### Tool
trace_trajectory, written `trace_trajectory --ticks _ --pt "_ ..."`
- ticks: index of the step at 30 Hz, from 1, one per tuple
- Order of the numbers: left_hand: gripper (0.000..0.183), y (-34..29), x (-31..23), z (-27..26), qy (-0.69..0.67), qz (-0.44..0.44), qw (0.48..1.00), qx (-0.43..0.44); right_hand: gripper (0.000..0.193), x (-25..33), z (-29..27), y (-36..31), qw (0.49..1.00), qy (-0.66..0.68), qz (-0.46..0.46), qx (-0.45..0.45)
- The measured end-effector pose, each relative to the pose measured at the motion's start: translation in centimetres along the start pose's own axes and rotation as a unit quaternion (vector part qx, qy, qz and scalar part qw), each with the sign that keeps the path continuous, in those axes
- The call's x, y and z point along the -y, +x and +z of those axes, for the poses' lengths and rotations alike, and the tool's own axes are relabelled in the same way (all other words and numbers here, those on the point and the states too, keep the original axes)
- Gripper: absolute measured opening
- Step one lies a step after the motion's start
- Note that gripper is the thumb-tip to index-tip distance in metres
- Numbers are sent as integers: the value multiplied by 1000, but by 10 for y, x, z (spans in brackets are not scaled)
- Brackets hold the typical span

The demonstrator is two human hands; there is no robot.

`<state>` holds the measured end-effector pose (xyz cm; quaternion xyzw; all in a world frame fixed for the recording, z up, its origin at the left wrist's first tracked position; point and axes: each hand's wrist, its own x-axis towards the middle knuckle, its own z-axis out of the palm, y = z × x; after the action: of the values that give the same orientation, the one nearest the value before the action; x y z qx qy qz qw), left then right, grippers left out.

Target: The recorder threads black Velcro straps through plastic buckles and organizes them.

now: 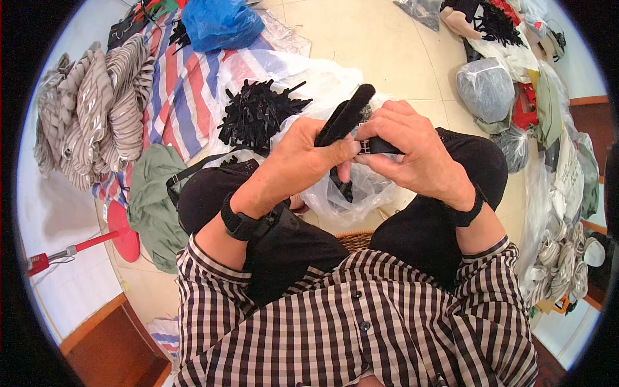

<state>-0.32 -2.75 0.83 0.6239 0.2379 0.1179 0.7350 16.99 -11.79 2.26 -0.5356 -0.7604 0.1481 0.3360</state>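
My left hand (303,155) is closed on a black strap (346,116) with a fuzzy face, whose rounded end sticks up past the thumb. At the fingertips of my right hand (416,145) sits a small metal buckle (365,147) on a black band, pinched between thumb and fingers. Both hands meet in front of my knees, almost touching. Whether the band and the strap are one piece, I cannot tell. Left of the hands, a heap of black strips (258,115) lies on a clear plastic sheet (329,74). Below them is a clear plastic bag (361,197) with dark pieces in it.
Bundles of beige-grey strips (97,109) are stacked at the left by a striped sheet (187,90). A blue plastic bag (222,26) lies at the back. Green cloth (155,206) and a red round base (122,231) are left of my knee. Wrapped bags (485,90) line the right.
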Motion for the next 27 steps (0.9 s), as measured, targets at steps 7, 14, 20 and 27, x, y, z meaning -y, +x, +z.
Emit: trace_trajectory --ticks 7,14,20,27 --pt "14 -5 -13 0 -96 -79 992 -16 23 0 -2 -3 999 16 30 -14" --pt "17 -10 -18 -2 -120 -84 989 -23 20 2 -1 -4 995 65 30 -62" --pt "19 -11 -21 -7 -130 -76 988 -11 21 9 -5 -2 993 76 45 -74" --pt "21 -11 -23 -7 -147 -62 987 -3 23 16 -6 -3 983 134 83 -99"
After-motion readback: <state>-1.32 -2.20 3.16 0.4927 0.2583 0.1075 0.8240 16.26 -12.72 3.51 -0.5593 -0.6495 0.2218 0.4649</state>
